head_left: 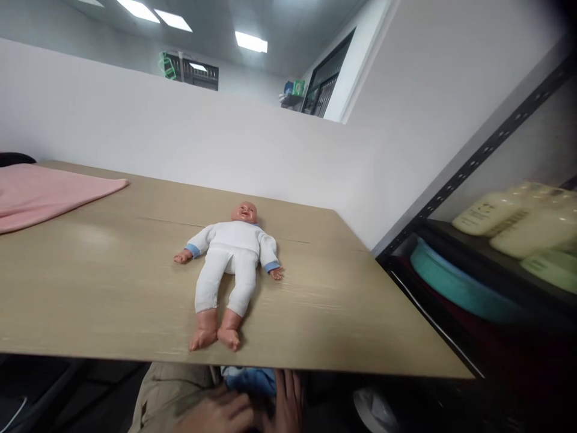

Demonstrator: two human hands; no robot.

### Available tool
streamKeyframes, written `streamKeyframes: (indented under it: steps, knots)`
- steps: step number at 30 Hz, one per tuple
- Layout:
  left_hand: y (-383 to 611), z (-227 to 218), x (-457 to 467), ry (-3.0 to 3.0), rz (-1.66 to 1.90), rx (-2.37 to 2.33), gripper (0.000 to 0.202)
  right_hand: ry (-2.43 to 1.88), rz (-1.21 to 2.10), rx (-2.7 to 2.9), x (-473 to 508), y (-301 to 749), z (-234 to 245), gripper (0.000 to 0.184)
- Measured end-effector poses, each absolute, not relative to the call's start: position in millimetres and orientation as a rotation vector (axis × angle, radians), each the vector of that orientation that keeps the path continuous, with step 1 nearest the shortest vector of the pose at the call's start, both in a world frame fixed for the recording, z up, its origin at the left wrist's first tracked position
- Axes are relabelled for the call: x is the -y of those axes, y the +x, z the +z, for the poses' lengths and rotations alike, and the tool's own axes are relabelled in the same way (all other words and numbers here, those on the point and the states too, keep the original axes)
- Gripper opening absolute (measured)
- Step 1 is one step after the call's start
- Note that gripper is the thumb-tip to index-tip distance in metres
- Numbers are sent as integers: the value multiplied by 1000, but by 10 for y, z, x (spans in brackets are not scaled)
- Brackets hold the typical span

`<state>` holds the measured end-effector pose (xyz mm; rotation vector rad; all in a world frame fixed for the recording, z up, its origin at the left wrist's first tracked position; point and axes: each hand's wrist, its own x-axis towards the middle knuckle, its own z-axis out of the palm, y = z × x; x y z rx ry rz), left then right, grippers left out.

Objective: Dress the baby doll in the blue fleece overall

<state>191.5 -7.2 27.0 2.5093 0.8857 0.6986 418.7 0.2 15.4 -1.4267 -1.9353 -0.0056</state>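
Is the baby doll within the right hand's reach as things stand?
Probably yes: the right hand rests below the table edge, and nothing lies between that edge and the baby doll.

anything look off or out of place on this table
Nothing stands out. The doll lies flat on its back in the middle of the table, dressed and whole. The pink cloth lies smooth at the left. Left hand and right hand are below the near edge.

No text, brand or number is legible in the head view. The pale bottles (489,213) on the metal shelf (478,157) at right carry dark printed markings, too blurred to read. The distant green box (298,88) shows no decipherable print.
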Motion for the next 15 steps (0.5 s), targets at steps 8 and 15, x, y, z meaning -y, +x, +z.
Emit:
streamKeyframes:
  steps: [8,15]
  knots:
    - [1375,328,123,1785,802,-1421,61,-1070,242,2216,198,4459,234,37]
    - [1462,248,108,1443,706,-1412,84,-1582,505,1693,624,4995,270,62]
